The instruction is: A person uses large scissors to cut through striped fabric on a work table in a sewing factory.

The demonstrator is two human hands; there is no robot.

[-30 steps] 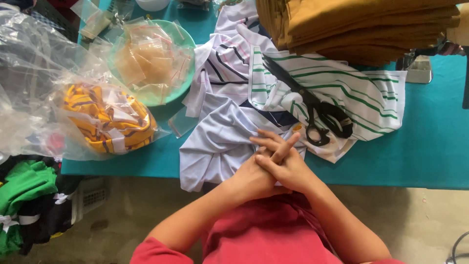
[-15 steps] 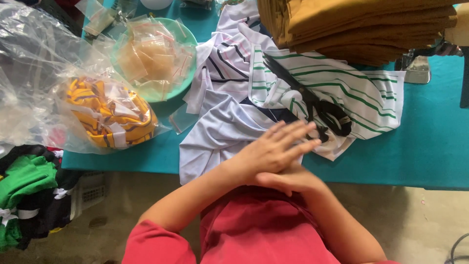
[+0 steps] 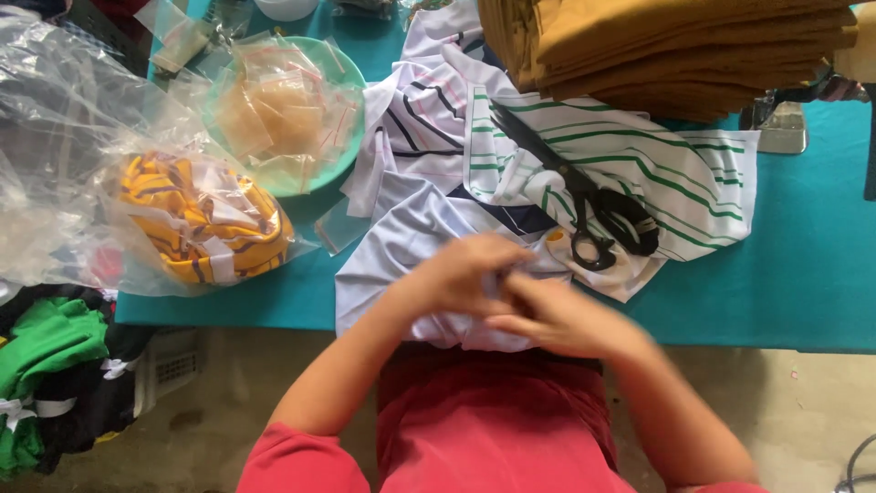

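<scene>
Both hands are bearing down on the white cloth piece (image 3: 401, 265) at the near edge of the teal table (image 3: 803, 274); the left hand (image 3: 461, 274) is lying curled over its bunched middle, the right hand (image 3: 557, 319) is meeting it from the side, fingers pointing in; both are blurred, so I cannot tell whether either is pinching the fabric or only pressing it flat.

Judging by how things are lying, the work is looking early to midway; the white piece is sitting crumpled and half draped over the table's edge, not yet smoothed or folded.

Going down from the biggest: the stack of mustard fabric (image 3: 666, 55) is sitting folded at the far right; the heap of clear plastic bags (image 3: 64, 137) is spilling over the left end; the green-striped white garment (image 3: 657, 173) is lying open beyond the hands, with a navy-striped one (image 3: 420, 119) beside it; the bag of yellow striped pieces (image 3: 201, 219) is resting on the near left; the pale green bowl (image 3: 347, 155) is holding small clear packets; the black scissors (image 3: 584, 192) are lying untouched on the green-striped cloth, just beyond the hands.
</scene>
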